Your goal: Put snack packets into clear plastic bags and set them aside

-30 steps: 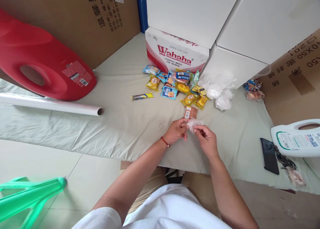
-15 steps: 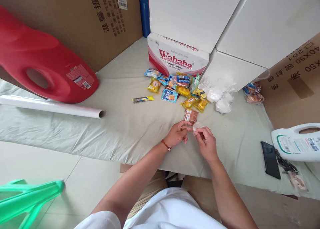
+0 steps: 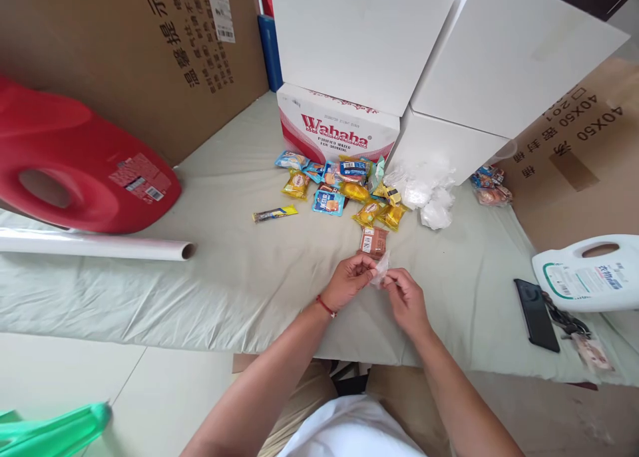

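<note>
A crumpled clear plastic bag (image 3: pixel 381 269) is pinched by the fingers of the left hand (image 3: pixel 348 281) and right hand (image 3: pixel 407 301); at its eleven o'clock, a brown packet (image 3: pixel 373 240) is supported by the table (image 3: pixel 224 291).

One head-worn camera looks forward and down, at moderate range, from above and behind the grip of the left hand (image 3: pixel 348 283) and right hand (image 3: pixel 407 301), reaching the Wahaha water carton (image 3: pixel 339 132) beyond it.
</note>
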Demonstrator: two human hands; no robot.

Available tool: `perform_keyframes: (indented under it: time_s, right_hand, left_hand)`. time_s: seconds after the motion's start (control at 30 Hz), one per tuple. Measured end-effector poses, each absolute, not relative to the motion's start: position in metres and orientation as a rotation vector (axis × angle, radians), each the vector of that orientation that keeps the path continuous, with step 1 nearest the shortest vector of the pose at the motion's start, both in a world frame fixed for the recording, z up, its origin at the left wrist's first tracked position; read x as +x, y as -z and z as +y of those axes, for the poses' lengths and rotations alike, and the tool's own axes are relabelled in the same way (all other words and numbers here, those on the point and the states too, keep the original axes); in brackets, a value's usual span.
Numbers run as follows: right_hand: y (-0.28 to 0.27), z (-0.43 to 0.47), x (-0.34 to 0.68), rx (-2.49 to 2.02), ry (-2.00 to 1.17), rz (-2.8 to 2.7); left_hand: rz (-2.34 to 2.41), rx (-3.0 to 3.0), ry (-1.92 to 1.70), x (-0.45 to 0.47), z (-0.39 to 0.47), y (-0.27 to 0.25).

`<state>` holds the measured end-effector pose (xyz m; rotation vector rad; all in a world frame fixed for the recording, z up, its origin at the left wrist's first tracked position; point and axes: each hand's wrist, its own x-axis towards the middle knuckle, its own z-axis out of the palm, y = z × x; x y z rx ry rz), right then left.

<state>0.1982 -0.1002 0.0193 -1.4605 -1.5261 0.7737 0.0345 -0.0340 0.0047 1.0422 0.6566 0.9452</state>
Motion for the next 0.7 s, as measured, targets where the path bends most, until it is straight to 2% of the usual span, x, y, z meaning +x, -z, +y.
perform_keyframes:
  time_s: [0.1, 0.37, 0.7]
  right_hand:
    - [-0.020, -0.098, 0.191, -1.446, -0.980, -1.163]
    - [-0.033, -0.093, 0.197, -1.381, -1.168, -0.914]
    - [-0.042, -0.112, 0.216, -1.270, -1.666, -0.666]
  left_hand:
    - [0.647, 1.029, -0.936, 0.035, -0.033, -0.001]
    - [0.703, 1.087, -1.015, 0.033, -0.031, 0.000]
    - [0.890, 1.005, -1.128, 0.030, -0.027, 0.000]
